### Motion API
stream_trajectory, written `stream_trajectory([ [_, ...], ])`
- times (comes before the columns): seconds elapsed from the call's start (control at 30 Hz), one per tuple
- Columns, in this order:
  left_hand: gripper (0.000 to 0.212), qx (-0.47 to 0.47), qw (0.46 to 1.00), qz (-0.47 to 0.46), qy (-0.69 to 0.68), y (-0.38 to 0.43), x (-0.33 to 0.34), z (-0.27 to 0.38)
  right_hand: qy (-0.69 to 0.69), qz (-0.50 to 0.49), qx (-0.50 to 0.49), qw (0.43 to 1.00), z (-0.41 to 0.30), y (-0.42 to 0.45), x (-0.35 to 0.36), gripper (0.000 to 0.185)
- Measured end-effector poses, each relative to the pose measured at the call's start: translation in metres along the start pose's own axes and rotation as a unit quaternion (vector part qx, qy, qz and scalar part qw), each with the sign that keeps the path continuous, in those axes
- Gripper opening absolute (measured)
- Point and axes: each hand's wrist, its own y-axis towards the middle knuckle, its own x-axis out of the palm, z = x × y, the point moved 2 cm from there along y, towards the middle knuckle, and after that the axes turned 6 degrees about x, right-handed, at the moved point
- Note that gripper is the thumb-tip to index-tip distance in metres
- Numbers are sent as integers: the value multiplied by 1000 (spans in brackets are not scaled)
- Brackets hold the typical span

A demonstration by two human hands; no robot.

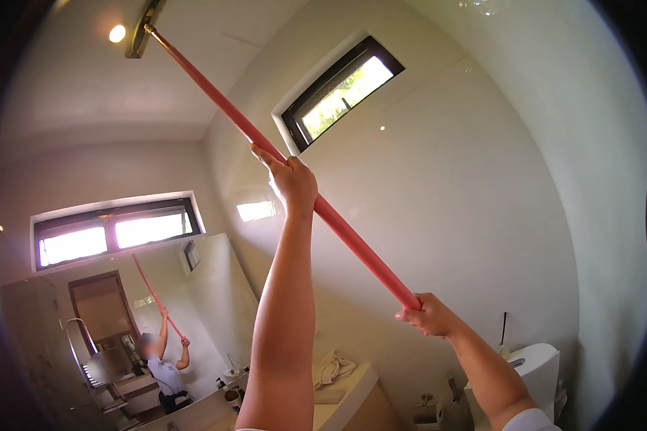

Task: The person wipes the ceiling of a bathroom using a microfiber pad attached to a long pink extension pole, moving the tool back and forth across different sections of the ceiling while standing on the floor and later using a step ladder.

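Observation:
A long red pole runs slantwise up to the left across the view. My left hand is raised and wrapped around its middle. Lower down, my right hand grips the pole's bottom end. At the top, the pole joins a narrow, flat bar-shaped head, which is up against the white ceiling or very close to it; I cannot tell whether it touches. A lit round ceiling lamp is just left of that head.
High windows with dark frames interrupt the walls. A large mirror reflects a person holding the pole. Below are a counter with a crumpled cloth, a white toilet and a toilet paper roll.

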Motion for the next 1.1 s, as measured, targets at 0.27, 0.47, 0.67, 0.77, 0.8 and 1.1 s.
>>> stream_trajectory([
  [0.27,77,20,1000,11,-7,-6,42,-27,-11,42,-8,999,19,17,-21,24],
  [0.47,75,-27,999,-37,25,-17,61,-67,3,50,35,998,52,46,-14,24],
  [0.67,75,73,997,20,6,-24,95,-132,55,39,35,997,87,77,-8,18],
  [0.77,76,-3,999,-39,-22,-30,102,-135,53,40,33,997,105,97,-15,15],
  [0.8,76,-6,999,-40,-27,-32,106,-136,44,50,44,997,106,100,-18,15],
  [1.1,76,-22,993,-29,-112,-40,128,-145,15,76,53,996,120,119,-38,20],
])
